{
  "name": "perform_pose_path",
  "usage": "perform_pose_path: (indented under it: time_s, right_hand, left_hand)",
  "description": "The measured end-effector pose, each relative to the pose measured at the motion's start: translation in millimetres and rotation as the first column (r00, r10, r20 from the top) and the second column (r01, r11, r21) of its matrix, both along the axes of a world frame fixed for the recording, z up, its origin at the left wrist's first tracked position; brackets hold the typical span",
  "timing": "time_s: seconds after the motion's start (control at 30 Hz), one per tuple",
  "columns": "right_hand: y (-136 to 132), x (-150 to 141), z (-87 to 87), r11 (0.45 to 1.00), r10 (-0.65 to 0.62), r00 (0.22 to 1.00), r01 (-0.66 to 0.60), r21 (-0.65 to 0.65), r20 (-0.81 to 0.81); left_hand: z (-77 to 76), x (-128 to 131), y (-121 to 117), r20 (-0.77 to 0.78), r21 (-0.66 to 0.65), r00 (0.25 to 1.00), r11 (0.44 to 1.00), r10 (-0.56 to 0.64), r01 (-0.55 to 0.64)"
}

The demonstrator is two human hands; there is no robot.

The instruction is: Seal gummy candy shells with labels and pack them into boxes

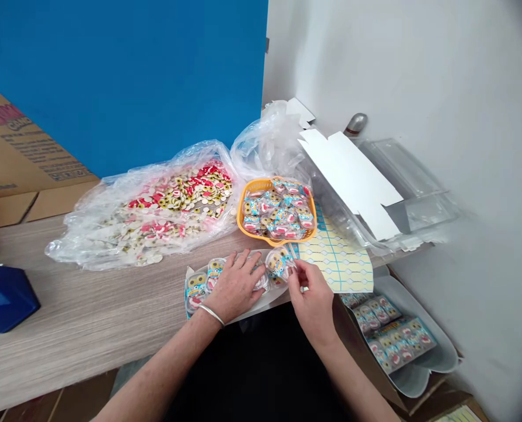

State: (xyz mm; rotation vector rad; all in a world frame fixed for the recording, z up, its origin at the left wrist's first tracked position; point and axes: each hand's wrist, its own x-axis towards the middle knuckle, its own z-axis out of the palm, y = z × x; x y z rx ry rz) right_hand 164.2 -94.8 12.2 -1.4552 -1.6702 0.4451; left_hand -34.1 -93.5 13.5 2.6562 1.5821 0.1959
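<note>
Candy pack (277,262): below basket (272,241) at its 6 o'clock. Right hand (312,300): fingers pinched on pack edge. Left hand (238,286): fingers spread over tray (267,304). Advise light pressure, pack kept level.

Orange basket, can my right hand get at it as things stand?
Probably yes: the basket sits just beyond your right hand, its top open and nothing seems to block the way. That hand holds a pack, though, so it would likely need freeing first.
</note>
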Motion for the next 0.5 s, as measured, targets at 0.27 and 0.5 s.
perform_pose_path:
  time_s: [0.27,0.5]
  right_hand:
    - [-5,-14,-18.1,0.966,-0.064,0.911,-0.046,0.255,0.407]
    - [-3,-23,-14.9,0.997,-0.066,0.804,0.034,0.065,0.591]
  left_hand:
    - [-3.4,-1,0,0.003,-0.002,1.0,1.0,-0.002,0.002]
    - [-2.1,-2,1,-0.001,-0.003,1.0,1.0,-0.007,0.007]
